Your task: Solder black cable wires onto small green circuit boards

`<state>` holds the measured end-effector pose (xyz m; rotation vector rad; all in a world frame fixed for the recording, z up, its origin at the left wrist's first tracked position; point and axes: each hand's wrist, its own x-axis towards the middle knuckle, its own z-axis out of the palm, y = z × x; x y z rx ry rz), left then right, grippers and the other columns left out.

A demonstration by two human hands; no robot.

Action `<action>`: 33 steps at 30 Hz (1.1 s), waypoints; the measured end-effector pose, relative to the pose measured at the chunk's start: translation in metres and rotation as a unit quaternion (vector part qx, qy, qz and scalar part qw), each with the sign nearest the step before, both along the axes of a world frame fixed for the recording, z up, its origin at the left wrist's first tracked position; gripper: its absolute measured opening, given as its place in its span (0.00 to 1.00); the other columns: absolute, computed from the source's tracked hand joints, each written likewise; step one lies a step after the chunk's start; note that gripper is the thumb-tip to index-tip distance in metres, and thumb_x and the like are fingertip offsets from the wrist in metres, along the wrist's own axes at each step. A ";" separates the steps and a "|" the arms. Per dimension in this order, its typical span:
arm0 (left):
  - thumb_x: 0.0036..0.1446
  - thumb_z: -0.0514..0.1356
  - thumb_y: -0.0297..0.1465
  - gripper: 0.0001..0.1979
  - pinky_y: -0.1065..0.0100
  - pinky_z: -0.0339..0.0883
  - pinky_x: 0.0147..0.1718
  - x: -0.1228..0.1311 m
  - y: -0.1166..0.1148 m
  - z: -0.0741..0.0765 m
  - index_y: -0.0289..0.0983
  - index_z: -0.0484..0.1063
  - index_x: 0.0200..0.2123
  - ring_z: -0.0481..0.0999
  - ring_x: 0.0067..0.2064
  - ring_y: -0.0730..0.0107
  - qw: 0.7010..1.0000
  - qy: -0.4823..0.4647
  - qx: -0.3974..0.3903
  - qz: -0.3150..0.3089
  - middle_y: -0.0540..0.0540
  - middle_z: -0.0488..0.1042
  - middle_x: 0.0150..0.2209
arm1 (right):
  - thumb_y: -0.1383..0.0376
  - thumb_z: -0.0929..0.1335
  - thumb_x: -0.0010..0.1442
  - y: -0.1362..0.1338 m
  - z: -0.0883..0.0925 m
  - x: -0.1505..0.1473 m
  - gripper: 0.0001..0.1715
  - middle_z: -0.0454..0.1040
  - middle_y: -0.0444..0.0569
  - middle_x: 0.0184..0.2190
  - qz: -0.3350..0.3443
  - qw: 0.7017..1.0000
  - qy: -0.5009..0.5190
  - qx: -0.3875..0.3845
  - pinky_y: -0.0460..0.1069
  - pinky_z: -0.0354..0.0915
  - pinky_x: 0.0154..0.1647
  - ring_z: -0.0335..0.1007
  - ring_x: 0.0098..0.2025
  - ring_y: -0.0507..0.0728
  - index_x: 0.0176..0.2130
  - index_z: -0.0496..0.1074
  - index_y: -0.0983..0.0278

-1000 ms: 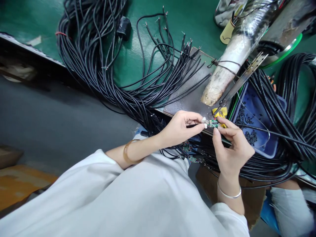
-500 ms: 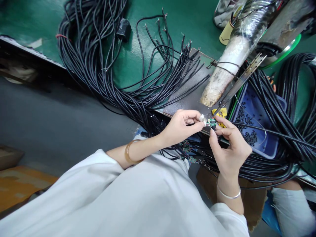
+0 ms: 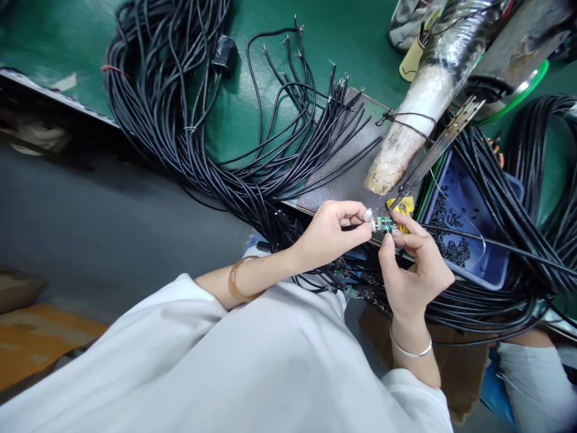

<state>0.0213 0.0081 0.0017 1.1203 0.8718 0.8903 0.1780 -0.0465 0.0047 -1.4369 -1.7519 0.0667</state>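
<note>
My left hand (image 3: 338,231) is closed in a pinch on the end of a black cable (image 3: 349,227), with white wrapping on its fingertips. Against those fingertips sits a small green circuit board (image 3: 385,224). My right hand (image 3: 417,264) holds the board's other side between thumb and fingers, and thin wire ends show there. A black cable (image 3: 473,237) runs from behind these fingers to the right. Just above the board is the lower end of a slanted, perforated metal rod (image 3: 439,153), which looks like a mounted soldering iron.
A large bundle of black cables (image 3: 189,150) with stripped ends lies on the green table (image 3: 265,15). A wrapped duct (image 3: 406,144) hangs over a dark board (image 3: 331,159). At right stands a blue tray (image 3: 496,273) of small black parts, beside a yellow piece (image 3: 406,205). Another person's leg (image 3: 532,373) shows lower right.
My right hand has shifted slightly left, and the circuit board has turned so more of its green face shows. My left hand has kept its pinch in nearly the same place.
</note>
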 end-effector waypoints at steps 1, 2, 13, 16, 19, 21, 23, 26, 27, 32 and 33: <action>0.54 0.61 0.28 0.06 0.76 0.58 0.28 0.000 0.001 0.000 0.33 0.69 0.26 0.62 0.28 0.80 1.000 0.003 0.003 -0.002 0.53 0.66 0.25 | 0.71 0.72 0.59 0.001 0.000 0.000 0.08 0.81 0.51 0.47 0.002 1.000 -0.010 0.010 0.49 0.78 0.42 0.81 0.47 0.58 0.37 0.70 0.61; 0.54 0.60 0.28 0.06 0.76 0.59 0.29 0.001 0.001 0.001 0.33 0.70 0.26 0.63 0.28 0.80 1.000 0.004 0.006 -0.003 0.53 0.67 0.25 | 0.71 0.72 0.59 0.002 0.001 -0.001 0.08 0.81 0.51 0.47 0.004 1.000 -0.019 0.019 0.49 0.78 0.42 0.81 0.48 0.58 0.37 0.70 0.61; 0.58 0.56 0.28 0.08 0.72 0.47 0.24 0.012 0.003 0.001 0.35 0.64 0.26 0.51 0.24 0.79 0.997 0.051 0.051 0.025 0.56 0.52 0.21 | 0.72 0.72 0.60 0.007 0.005 0.001 0.08 0.81 0.52 0.49 -0.002 0.999 -0.041 0.032 0.50 0.78 0.44 0.81 0.49 0.58 0.38 0.71 0.61; 0.58 0.55 0.28 0.08 0.72 0.46 0.24 0.012 0.004 0.002 0.36 0.62 0.26 0.50 0.25 0.80 0.997 0.044 0.051 0.026 0.56 0.52 0.22 | 0.72 0.73 0.59 0.008 0.006 0.001 0.09 0.81 0.52 0.50 0.000 0.999 -0.041 0.030 0.50 0.77 0.45 0.81 0.50 0.58 0.38 0.72 0.62; 0.58 0.55 0.28 0.09 0.72 0.46 0.24 0.012 0.005 0.004 0.36 0.61 0.26 0.50 0.24 0.80 0.997 0.046 0.047 0.027 0.56 0.51 0.21 | 0.73 0.74 0.58 0.009 0.007 0.000 0.10 0.81 0.50 0.50 -0.005 0.998 -0.048 0.030 0.48 0.77 0.45 0.81 0.48 0.57 0.38 0.72 0.61; 0.57 0.56 0.28 0.08 0.72 0.46 0.23 0.011 0.005 0.006 0.36 0.61 0.26 0.50 0.24 0.80 0.998 0.044 0.042 0.026 0.57 0.52 0.21 | 0.73 0.74 0.58 0.010 0.009 -0.001 0.11 0.80 0.49 0.50 -0.009 0.998 -0.051 0.031 0.48 0.78 0.45 0.81 0.47 0.56 0.38 0.72 0.61; 0.57 0.56 0.28 0.08 0.72 0.45 0.23 0.010 0.004 0.008 0.36 0.62 0.26 0.50 0.24 0.80 0.998 0.040 0.038 0.025 0.57 0.53 0.21 | 0.73 0.74 0.57 0.009 0.011 -0.001 0.11 0.80 0.49 0.50 -0.010 0.998 -0.055 0.033 0.49 0.78 0.45 0.81 0.47 0.57 0.39 0.72 0.61; 0.57 0.57 0.28 0.08 0.72 0.45 0.22 0.009 0.005 0.010 0.36 0.63 0.26 0.50 0.23 0.80 0.998 0.036 0.035 0.022 0.57 0.53 0.21 | 0.73 0.74 0.58 0.007 0.014 -0.002 0.11 0.80 0.50 0.51 -0.010 0.998 -0.061 0.034 0.50 0.79 0.46 0.81 0.47 0.58 0.39 0.73 0.61; 0.57 0.57 0.28 0.08 0.72 0.45 0.22 0.009 0.005 0.011 0.36 0.63 0.26 0.51 0.23 0.80 0.999 0.035 0.033 0.021 0.57 0.53 0.20 | 0.73 0.74 0.58 0.007 0.014 -0.001 0.11 0.80 0.50 0.51 -0.009 0.997 -0.064 0.032 0.50 0.79 0.46 0.81 0.47 0.58 0.39 0.73 0.61; 0.55 0.59 0.28 0.07 0.73 0.48 0.23 0.006 0.007 0.010 0.35 0.66 0.26 0.54 0.24 0.80 0.997 0.064 0.032 0.018 0.55 0.57 0.21 | 0.72 0.74 0.58 0.004 0.011 0.000 0.12 0.80 0.51 0.52 0.005 0.995 -0.097 0.023 0.49 0.78 0.45 0.82 0.45 0.56 0.38 0.70 0.61; 0.54 0.60 0.28 0.07 0.72 0.47 0.23 0.006 0.006 0.009 0.35 0.66 0.25 0.54 0.24 0.80 0.996 0.074 0.037 0.021 0.55 0.56 0.21 | 0.72 0.74 0.58 0.003 0.011 0.000 0.11 0.80 0.51 0.52 0.005 0.995 -0.102 0.023 0.49 0.78 0.45 0.82 0.45 0.56 0.38 0.70 0.61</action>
